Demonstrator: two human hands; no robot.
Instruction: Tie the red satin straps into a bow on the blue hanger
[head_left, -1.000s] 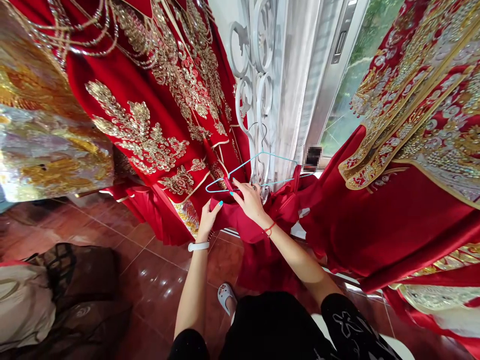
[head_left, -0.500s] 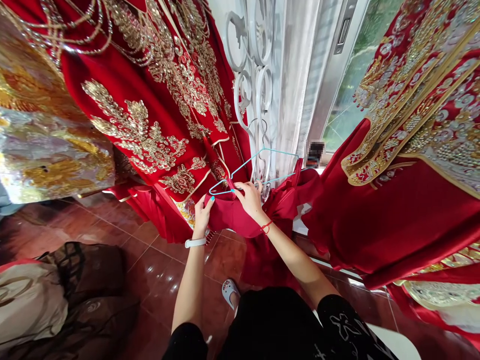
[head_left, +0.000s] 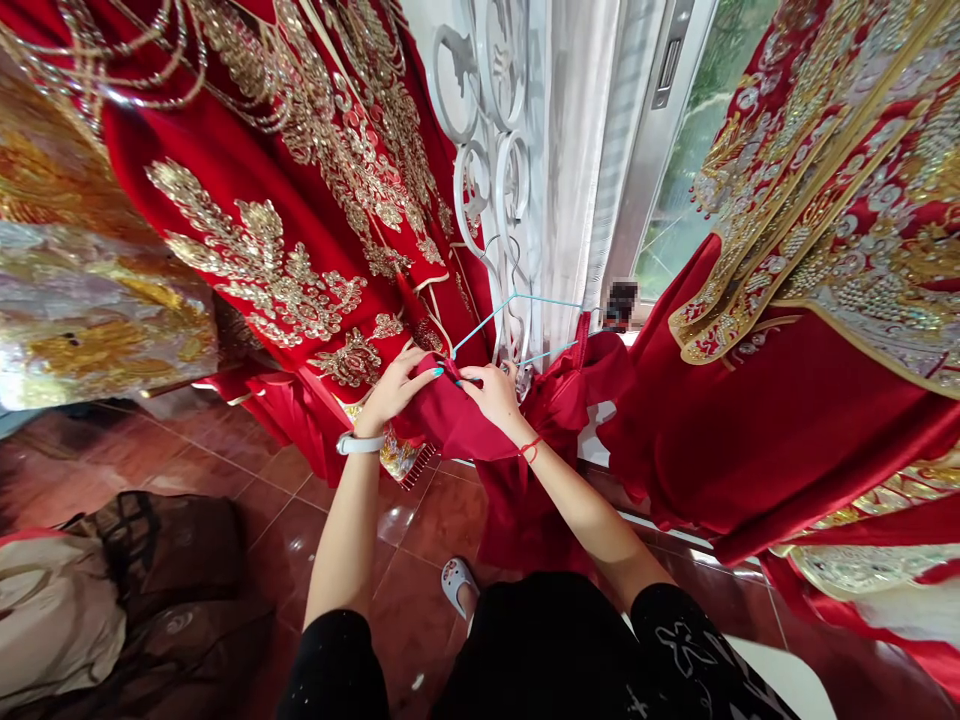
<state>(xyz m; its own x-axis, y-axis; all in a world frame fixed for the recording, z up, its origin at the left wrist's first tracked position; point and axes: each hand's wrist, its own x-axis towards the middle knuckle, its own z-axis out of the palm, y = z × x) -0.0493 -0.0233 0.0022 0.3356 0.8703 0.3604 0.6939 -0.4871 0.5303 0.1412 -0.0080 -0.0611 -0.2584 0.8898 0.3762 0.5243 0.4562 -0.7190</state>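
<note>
A plain dark red dress (head_left: 469, 425) hangs in front of me on a thin turquoise hanger (head_left: 484, 321), whose hook meets the white scrolled metalwork. My left hand (head_left: 395, 385), with a white band at the wrist, grips the top edge of the dress near the hanger's left end. My right hand (head_left: 491, 393), a red cord round its wrist, pinches the strap and fabric at the same end. The two hands are close together, and cloth and fingers hide the hanger's lower left corner. To the right, the other side of the dress hangs bunched at the hanger.
Gold-embroidered red garments hang at the left (head_left: 285, 270) and right (head_left: 750, 430). White scrolled metalwork (head_left: 470, 180) stands between them, beside a glass door frame (head_left: 660, 110). Dark mesh bags (head_left: 180, 560) lie on the red tiled floor (head_left: 390, 590). A white seat edge (head_left: 787, 680) shows at lower right.
My left hand has moved up and over the dress's top edge, closer to the strap. The hanger's left end, visible before, is now covered by cloth and fingers. The right hand keeps its pinch.
</note>
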